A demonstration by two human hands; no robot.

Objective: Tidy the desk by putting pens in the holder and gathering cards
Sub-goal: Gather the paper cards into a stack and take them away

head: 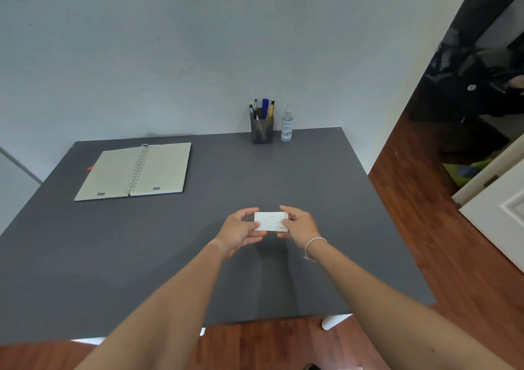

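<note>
A dark grey desk (198, 256) fills most of the view, seen from above by the person standing at its near edge. The task looks nearly finished: no loose pens or cards lie on the bare surface, as far as the view shows.

One open spiral notebook (133, 171) lies flat at the far left of the desk.

Two bare arms reach in from the bottom. The left hand (241, 232) and the right hand (299, 225) each pinch one end of a white lined stack of cards (270, 221), held just above the middle of the desk. Whether it is one card or several squared together cannot be told; what seems left is to set it down somewhere tidy.

One dark pen holder (262, 130) stands at the far edge against the wall. About five pens (265, 108) stand upright in it, though the count is uncertain because they overlap.

One small clear bottle (286, 126) stands just beside the holder, on its right.
</note>
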